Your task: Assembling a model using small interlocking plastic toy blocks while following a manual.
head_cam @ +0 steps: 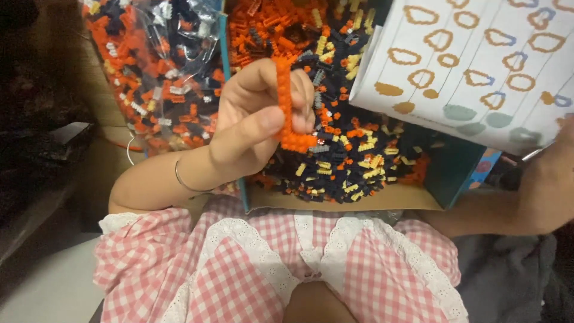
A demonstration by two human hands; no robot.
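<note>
My left hand is raised over the box and pinches an L-shaped strip of joined orange bricks between thumb and fingers. A thin bangle sits on that wrist. My right hand is at the right edge, holding the lower corner of a white sheet printed with orange and blue outlined shapes and lines. Below the hands lies a cardboard box filled with several small orange, dark blue, yellow and grey bricks.
A clear plastic bag of mixed bricks lies to the left of the box. A pink-and-white checked garment with lace trim fills the lower view. Dark objects sit at the far left.
</note>
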